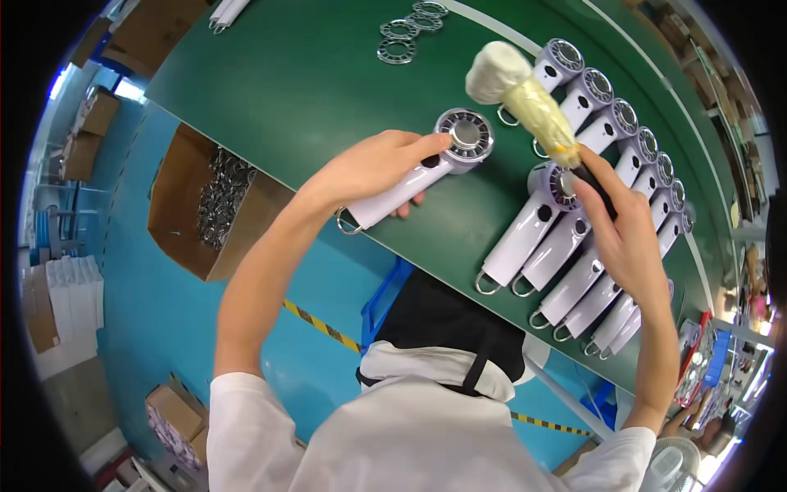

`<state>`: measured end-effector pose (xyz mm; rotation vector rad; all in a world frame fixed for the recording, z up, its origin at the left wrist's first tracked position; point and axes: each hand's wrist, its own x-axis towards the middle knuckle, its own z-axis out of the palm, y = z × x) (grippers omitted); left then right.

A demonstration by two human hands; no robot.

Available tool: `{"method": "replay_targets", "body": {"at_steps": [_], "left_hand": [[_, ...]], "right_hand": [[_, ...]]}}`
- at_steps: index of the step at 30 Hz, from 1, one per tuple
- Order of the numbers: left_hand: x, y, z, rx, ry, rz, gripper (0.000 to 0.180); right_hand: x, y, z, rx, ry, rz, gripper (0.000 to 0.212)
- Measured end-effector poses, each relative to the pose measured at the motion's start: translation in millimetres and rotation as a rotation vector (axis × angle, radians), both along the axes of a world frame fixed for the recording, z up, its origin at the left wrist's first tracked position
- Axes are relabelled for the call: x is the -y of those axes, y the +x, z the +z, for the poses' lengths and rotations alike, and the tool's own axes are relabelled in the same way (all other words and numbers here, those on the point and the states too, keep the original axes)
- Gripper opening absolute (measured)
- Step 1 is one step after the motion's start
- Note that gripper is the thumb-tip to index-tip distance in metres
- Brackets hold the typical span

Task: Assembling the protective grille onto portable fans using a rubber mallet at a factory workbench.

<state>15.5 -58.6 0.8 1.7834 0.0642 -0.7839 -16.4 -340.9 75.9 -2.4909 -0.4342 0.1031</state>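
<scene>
Handheld fan (pixel 412 185) in grip of left hand (pixel 373 168) at near edge of desk (pixel 270 98); right hand (pixel 630 234) grips padded mallet (pixel 537 115). Rowed fans (pixel 556 250) look ring-fitted; loose rings (pixel 412 29) lie unfitted.

green table (pixel 279 90), white stripe (pixel 493 23) along far side. on it, right: white-lilac handheld fans (pixel 518 246) lying in two slanted rows, lower row's metal loops (pixel 488 293) toward near edge. four silver slotted rings (pixel 397 61) at far side, some overlapping. far left: white handles (pixel 229 13) with metal loops, partly out of view.
</scene>
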Motion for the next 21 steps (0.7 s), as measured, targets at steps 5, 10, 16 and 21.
{"method": "replay_targets", "body": {"at_steps": [5,10,16,21], "left_hand": [[0.1,0.8,0.3,0.013,-0.014,-0.024,0.065],[-0.1,1.9,0.4,0.023,-0.003,-0.029,0.066],[0.0,1.9,0.3,0.035,0.009,-0.021,0.066],[0.9,-0.1,-0.5,0.032,0.000,-0.013,0.065]], "right_hand": [[-2.8,13.6,-5.9,-0.024,-0.061,0.027,0.035],[0.0,8.3,-10.3,0.098,0.064,-0.031,0.036],[1.1,7.5,-4.9,-0.009,-0.052,-0.033,0.035],[9.4,-3.7,-4.2,-0.032,-0.031,-0.060,0.034]]}}
